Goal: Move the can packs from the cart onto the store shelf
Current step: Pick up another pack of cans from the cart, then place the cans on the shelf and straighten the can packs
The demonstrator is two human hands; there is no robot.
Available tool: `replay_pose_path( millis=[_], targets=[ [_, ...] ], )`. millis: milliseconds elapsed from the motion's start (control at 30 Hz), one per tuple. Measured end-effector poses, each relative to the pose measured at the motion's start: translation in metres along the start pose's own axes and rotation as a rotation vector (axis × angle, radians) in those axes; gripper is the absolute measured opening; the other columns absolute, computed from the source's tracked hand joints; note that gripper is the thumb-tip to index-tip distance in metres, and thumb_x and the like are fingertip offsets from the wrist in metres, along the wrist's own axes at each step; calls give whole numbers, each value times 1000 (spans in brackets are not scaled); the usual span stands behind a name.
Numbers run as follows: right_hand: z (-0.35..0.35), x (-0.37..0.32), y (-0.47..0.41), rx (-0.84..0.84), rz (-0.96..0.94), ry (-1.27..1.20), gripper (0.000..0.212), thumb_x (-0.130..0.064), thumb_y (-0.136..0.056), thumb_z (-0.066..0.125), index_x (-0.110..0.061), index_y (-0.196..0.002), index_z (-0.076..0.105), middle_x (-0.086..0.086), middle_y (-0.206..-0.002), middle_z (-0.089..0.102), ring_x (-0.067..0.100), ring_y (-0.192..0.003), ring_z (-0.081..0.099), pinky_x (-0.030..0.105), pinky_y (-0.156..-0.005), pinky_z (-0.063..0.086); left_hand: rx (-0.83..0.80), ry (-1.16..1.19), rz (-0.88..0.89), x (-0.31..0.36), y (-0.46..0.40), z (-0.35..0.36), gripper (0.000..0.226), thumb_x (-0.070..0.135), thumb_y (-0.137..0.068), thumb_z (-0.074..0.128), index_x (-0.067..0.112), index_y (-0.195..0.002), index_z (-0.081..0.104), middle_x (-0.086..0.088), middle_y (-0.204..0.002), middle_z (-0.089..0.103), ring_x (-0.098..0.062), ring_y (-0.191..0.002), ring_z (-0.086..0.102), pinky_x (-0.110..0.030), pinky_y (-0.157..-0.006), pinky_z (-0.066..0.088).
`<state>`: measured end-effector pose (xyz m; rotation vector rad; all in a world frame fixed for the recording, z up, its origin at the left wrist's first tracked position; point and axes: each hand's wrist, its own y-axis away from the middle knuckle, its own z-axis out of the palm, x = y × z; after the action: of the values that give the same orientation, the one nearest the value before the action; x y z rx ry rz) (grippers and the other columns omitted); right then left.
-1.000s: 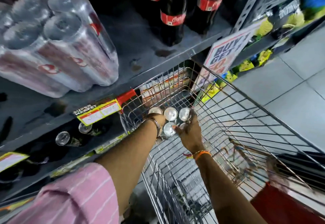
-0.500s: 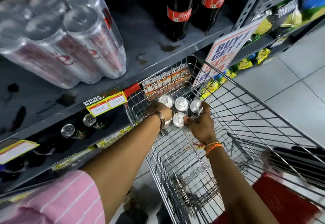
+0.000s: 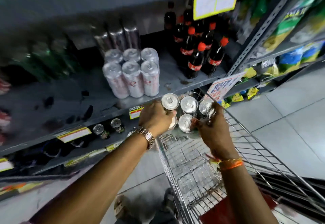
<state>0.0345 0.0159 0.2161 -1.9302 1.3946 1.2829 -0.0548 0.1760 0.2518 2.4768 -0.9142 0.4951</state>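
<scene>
A can pack (image 3: pixel 186 111) is gripped at both ends by the left hand (image 3: pixel 155 119) and right hand (image 3: pixel 212 127), held above the cart (image 3: pixel 198 171) at the shelf (image 3: pixel 158 99) edge. Another pack (image 3: pixel 131 74) is stood upright on the shelf beside cola bottles (image 3: pixel 198 51).

pale tiled floor (image 3: pixel 290 122) beneath grey metal shelving (image 3: pixel 253 35) stocked with cola bottles (image 3: pixel 198 51) and snack bags (image 3: pixel 290 60).

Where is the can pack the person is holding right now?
Head view, centre: the can pack is held between both hands above the cart's front end, just below the shelf edge.
</scene>
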Motion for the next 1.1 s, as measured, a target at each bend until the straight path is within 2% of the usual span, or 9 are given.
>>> replay_pose_path(
  millis=[200,267,333,400,600,767,900,967,1100],
  targets=[
    [52,-99,29,-216,-225,56,52,-3,-77,74,-23,-115,44,-20,-90,56,-3,-82,59,2,-72,45,120,58,-140,-80,47,-84,55,61,-84,55,9,-89,69,-12,-95,75,-32,-90,71,-27,-64,38],
    [81,-131,37,-338,-281,106,52,-14,-80,74,-22,-123,46,-15,-102,62,-4,-94,61,16,-90,52,192,74,-201,-112,58,-109,58,63,-82,55,6,-75,62,-14,-90,75,-35,-90,71,-29,-64,38],
    [118,-161,39,-455,-287,88,59,-14,-76,72,-22,-128,45,-2,-113,66,17,-106,65,36,-100,52,278,86,-260,-146,66,-134,58,66,-81,54,11,-62,53,-12,-86,75,-34,-88,71,-28,-60,37],
    [156,-187,35,-504,-311,143,55,-16,-73,72,-21,-121,46,-1,-106,65,22,-102,63,36,-94,51,348,125,-331,-177,66,-155,59,66,-79,55,13,-56,49,-10,-82,74,-32,-85,71,-28,-56,34],
    [251,-235,0,-671,-393,295,58,-11,-77,66,-14,-132,47,13,-126,65,32,-120,62,42,-105,50,447,350,-477,-247,37,-175,52,64,-73,64,15,-55,57,-13,-84,76,-31,-88,72,-27,-61,40],
    [304,-235,-21,-686,-422,253,65,-14,-73,80,-11,-131,51,10,-125,66,23,-114,63,40,-106,50,411,489,-560,-287,4,-179,69,69,-60,69,5,-86,76,-16,-94,77,-32,-92,73,-36,-74,56],
    [327,-227,-31,-719,-363,172,52,-10,-77,76,-6,-123,53,18,-107,69,14,-87,59,44,-91,54,398,552,-573,-304,-10,-182,82,74,-46,67,6,-92,77,-15,-98,77,-30,-95,74,-42,-83,60],
    [328,-224,-33,-722,-279,58,50,-3,-80,72,-7,-125,49,7,-89,61,5,-70,54,35,-78,50,393,581,-560,-307,-11,-183,86,79,-40,67,10,-91,77,-10,-96,77,-28,-94,73,-41,-83,60],
    [315,-199,-21,-608,-298,-67,93,-15,-68,90,-9,-145,40,2,-123,62,14,-112,60,28,-97,51,339,731,-403,-310,4,-168,83,81,-28,78,17,-81,75,9,-77,75,-13,-81,70,-33,-71,57]
  ],
)
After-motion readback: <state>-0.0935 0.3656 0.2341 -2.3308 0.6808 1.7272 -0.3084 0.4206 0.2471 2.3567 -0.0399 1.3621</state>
